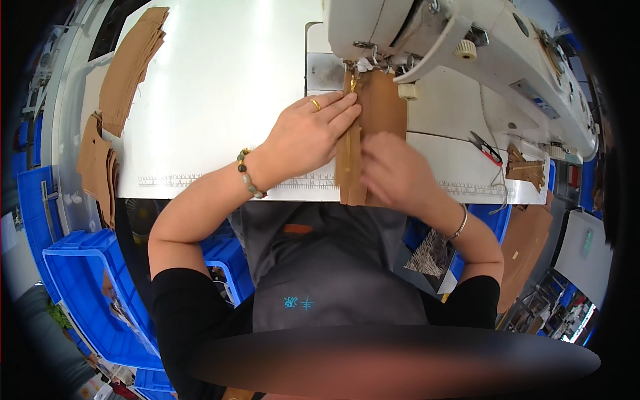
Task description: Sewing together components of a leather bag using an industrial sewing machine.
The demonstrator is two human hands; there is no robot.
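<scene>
brown fabric piece (381, 110) looks soft and limp to me, so i keep left hand (308, 133) flat-fingered on it, right hand (393, 170) pressing its lower edge, fingers blurred.

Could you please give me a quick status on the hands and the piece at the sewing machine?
Left hand flat on the brown fabric piece, fingers by the needle. Right hand pressing its lower end. Scissors lie off right, nothing in the way.

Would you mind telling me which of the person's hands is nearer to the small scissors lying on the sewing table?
The right hand. It rests on the brown fabric piece, left of the scissors. The left hand lies farther left, beyond the fabric.
</scene>
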